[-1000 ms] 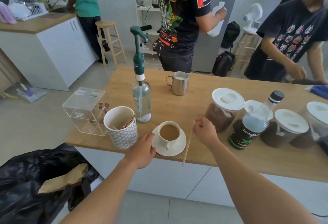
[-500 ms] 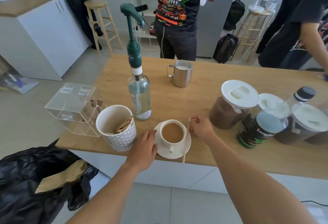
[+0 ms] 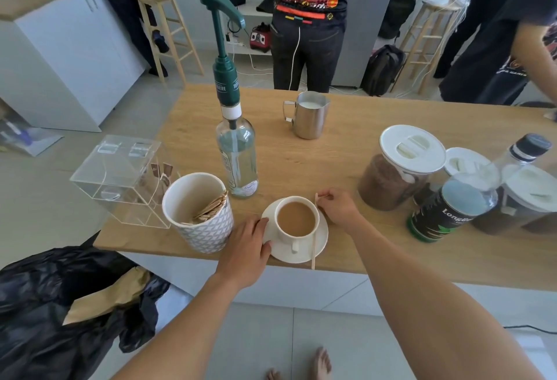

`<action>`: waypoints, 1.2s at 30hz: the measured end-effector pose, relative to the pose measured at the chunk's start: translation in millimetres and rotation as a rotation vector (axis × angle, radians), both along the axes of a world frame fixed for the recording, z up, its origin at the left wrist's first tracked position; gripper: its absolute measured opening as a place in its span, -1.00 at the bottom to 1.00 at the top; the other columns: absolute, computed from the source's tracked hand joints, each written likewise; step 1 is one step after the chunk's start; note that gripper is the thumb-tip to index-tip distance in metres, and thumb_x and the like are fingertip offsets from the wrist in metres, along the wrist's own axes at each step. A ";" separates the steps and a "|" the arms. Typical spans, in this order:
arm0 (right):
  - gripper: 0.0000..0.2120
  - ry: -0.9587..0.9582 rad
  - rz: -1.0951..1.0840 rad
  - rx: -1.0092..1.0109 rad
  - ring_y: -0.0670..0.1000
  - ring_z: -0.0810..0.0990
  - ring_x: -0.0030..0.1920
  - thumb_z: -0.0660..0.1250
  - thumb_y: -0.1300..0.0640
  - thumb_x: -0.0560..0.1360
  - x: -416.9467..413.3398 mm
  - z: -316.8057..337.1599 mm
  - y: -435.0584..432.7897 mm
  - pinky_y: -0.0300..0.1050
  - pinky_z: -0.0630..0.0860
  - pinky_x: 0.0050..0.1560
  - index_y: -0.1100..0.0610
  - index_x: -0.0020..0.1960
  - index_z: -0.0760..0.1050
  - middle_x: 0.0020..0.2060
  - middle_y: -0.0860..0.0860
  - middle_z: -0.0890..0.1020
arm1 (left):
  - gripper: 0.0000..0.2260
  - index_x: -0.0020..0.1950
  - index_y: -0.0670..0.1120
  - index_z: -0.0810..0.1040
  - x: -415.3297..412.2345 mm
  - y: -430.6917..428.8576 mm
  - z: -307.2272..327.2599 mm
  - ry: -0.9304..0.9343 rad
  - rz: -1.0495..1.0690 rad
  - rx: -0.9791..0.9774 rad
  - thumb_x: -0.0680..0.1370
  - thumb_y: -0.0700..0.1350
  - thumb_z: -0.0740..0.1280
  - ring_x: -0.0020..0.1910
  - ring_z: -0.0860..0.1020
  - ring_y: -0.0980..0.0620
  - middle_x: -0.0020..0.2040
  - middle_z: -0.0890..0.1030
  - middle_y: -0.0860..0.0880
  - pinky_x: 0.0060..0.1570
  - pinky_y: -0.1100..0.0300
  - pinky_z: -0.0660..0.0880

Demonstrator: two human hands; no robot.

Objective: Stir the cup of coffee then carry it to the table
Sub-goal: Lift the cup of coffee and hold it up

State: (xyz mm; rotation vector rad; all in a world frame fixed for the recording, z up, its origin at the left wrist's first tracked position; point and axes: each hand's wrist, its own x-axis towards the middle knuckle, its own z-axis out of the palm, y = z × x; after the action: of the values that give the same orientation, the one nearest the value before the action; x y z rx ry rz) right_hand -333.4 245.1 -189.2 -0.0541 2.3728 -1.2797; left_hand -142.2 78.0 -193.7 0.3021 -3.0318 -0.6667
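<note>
- You are stretching both forearms over the tabletop's (image 3: 346, 153) near edge, with your left hand (image 3: 245, 248) lying palm down and your right hand (image 3: 339, 209) turning inward.
- The green pump bottle (image 3: 238, 156) is showing lettering ending in "EIRE", and the dark tin (image 3: 443, 218) is reading "LongB...".
- The cup of coffee (image 3: 297, 220) is sitting on its saucer (image 3: 321, 248) between your hands.
- Your left fingers (image 3: 260, 224) are touching the saucer's left rim, but I cannot tell whether they are grasping it.
- Your right fingers (image 3: 327, 197) are pinching the far end of the wooden stirrer (image 3: 314, 247), which is lying just right of the cup.
</note>
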 end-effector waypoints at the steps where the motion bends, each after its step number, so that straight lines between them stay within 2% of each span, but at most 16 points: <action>1: -0.83 0.000 0.005 0.004 -0.01 0.55 -0.08 0.34 0.23 0.53 0.4 -0.4 0.6 -0.17 0.45 0.02 0.14 0.10 0.60 -0.12 0.02 0.62 | -0.57 0.50 -0.06 0.25 0.3 0.5 -0.3 0.000 -0.001 -0.003 0.65 0.01 0.15 0.38 0.31 -0.04 0.44 0.33 -0.01 0.37 0.07 0.28; 5: -0.86 0.002 -0.012 -0.013 -0.01 0.57 -0.08 0.35 0.19 0.53 1.8 -2.5 2.1 -0.19 0.45 0.00 0.12 0.07 0.60 -0.11 0.03 0.64 | -0.56 0.51 -0.07 0.24 1.8 1.4 0.0 -0.001 -0.002 0.010 0.65 0.01 0.15 0.39 0.30 -0.03 0.44 0.32 -0.02 0.37 0.08 0.28; 7: -0.86 -0.010 -0.020 -0.017 0.01 0.59 -0.08 0.34 0.18 0.53 0.7 -1.7 2.9 -0.12 0.51 0.07 0.13 0.07 0.59 -0.07 0.07 0.66 | -0.55 0.52 -0.07 0.22 3.0 1.2 1.2 -0.006 0.000 0.030 0.65 0.01 0.14 0.41 0.28 -0.01 0.46 0.30 -0.01 0.38 0.09 0.26; 9: -0.80 -0.029 -0.040 -0.018 0.05 0.61 -0.05 0.32 0.18 0.53 0.1 -0.1 5.6 0.01 0.55 0.14 0.15 0.14 0.55 -0.02 0.11 0.67 | -0.55 0.52 -0.08 0.21 3.9 0.5 2.5 -0.010 0.008 0.053 0.66 0.02 0.13 0.42 0.27 0.00 0.47 0.29 -0.01 0.41 0.09 0.25; 13: -0.71 -0.018 -0.101 0.003 0.11 0.63 0.02 0.27 0.11 0.56 11.3 3.6 19.1 0.06 0.57 0.08 0.10 0.27 0.43 0.01 0.07 0.66 | -0.55 0.49 -0.03 0.25 -1.1 -1.3 9.3 -0.001 0.070 0.158 0.62 0.01 0.21 0.40 0.33 -0.02 0.43 0.34 0.02 0.36 0.03 0.32; 15: -0.72 0.046 -0.087 0.027 0.07 0.61 0.02 0.28 0.10 0.56 22.6 4.8 27.1 0.01 0.53 0.02 0.12 0.26 0.46 -0.01 -0.01 0.63 | -0.51 0.48 -0.01 0.26 -7.1 -2.5 14.6 0.007 0.111 0.264 0.57 -0.05 0.30 0.41 0.33 -0.02 0.42 0.36 0.02 0.37 0.03 0.33; 18: -0.69 0.149 0.017 0.066 0.00 0.55 0.07 0.30 0.10 0.55 43.3 8.3 37.7 -0.15 0.40 0.00 0.10 0.28 0.46 0.02 -0.06 0.56 | -0.31 0.54 0.03 0.20 -13.9 -4.1 21.6 -0.042 0.107 0.386 0.47 -0.13 0.40 0.46 0.28 0.00 0.49 0.33 0.03 0.43 0.04 0.27; 21: -0.57 0.226 0.213 0.098 0.01 0.45 0.25 0.34 0.11 0.53 59.9 14.0 42.1 -0.05 0.40 0.25 0.11 0.38 0.41 0.25 0.01 0.50 | -0.20 0.56 0.06 0.20 -19.3 -7.6 25.6 -0.069 0.116 0.508 0.40 -0.14 0.51 0.42 0.33 0.09 0.47 0.37 0.07 0.34 0.21 0.26; 22: -0.54 0.268 0.281 0.122 0.03 0.39 0.32 0.36 0.11 0.51 64.2 16.0 42.8 -0.01 0.33 0.34 0.10 0.40 0.39 0.30 0.02 0.47 | -0.18 0.55 0.06 0.21 -20.5 -8.9 26.3 -0.080 0.116 0.535 0.38 -0.14 0.54 0.39 0.35 0.12 0.45 0.39 0.07 0.30 0.25 0.26; 24: -0.47 0.325 0.388 0.149 0.07 0.29 0.41 0.38 0.09 0.49 70.4 20.6 42.7 -0.01 0.21 0.40 0.07 0.43 0.36 0.38 0.01 0.43 | -0.16 0.55 0.06 0.23 -22.8 -10.6 27.5 -0.099 0.112 0.569 0.36 -0.14 0.57 0.34 0.37 0.16 0.43 0.42 0.08 0.25 0.28 0.27; 28: -0.29 0.274 0.467 0.073 0.01 0.22 0.43 0.45 0.10 0.41 77.7 30.6 38.0 -0.09 0.20 0.35 0.01 0.49 0.23 0.40 -0.01 0.36 | -0.14 0.53 0.11 0.24 -26.2 -10.8 29.7 -0.121 0.097 0.647 0.34 -0.16 0.59 0.31 0.40 0.16 0.40 0.43 0.11 0.22 0.28 0.30; 31: -0.28 0.258 0.492 -0.004 -0.07 0.32 0.32 0.50 0.09 0.35 79.0 35.7 32.6 -0.17 0.25 0.23 -0.07 0.43 0.26 0.28 -0.09 0.40 | -0.14 0.53 0.12 0.23 -27.3 -11.4 30.7 -0.131 0.084 0.703 0.34 -0.19 0.59 0.33 0.41 0.13 0.39 0.43 0.13 0.21 0.28 0.32; 36: -0.27 0.215 0.501 -0.079 -0.13 0.43 0.22 0.58 0.05 0.30 73.4 37.7 28.6 -0.29 0.34 0.12 -0.12 0.37 0.29 0.22 -0.12 0.47 | -0.19 0.44 0.21 0.29 -28.4 -11.5 32.4 -0.126 0.055 0.709 0.32 -0.18 0.59 0.24 0.43 0.26 0.24 0.45 0.34 0.03 0.55 0.31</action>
State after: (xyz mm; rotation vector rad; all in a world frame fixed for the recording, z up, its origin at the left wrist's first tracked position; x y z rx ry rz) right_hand -260.0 273.7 -151.4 -0.7933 2.2679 -1.1580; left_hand -170.6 66.5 -161.2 0.4428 -2.7546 -1.7548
